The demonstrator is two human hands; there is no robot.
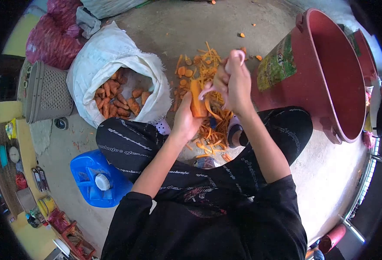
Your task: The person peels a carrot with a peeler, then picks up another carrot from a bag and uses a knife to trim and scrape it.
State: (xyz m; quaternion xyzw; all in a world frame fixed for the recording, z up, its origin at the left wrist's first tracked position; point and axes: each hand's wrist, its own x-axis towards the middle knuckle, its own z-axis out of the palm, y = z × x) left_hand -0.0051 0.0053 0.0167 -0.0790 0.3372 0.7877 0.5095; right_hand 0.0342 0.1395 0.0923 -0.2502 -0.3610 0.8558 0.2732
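A bare grey floor (173,26) fills my view. Over its middle, the carrot (197,102) stands nearly upright in the left hand (186,122), fingers wrapped around its lower part, presumably to steady it and leave the upper side exposed. The right hand (239,84) is beside it, blurred; I cannot tell whether its fingers grasp anything. Orange shavings (212,135) and cut pieces lie below, probably because both hands work right over that spot, between the feet. The white sack (93,56), toward the floor's left edge, gapes near the left knee, likely for easy reach.

I count one carrot in hand, one open white sack whose carrots overlap too much to number, one blue jug (89,173), one grey basket (50,95), and two red tubs (303,102) at the floor's upper right.
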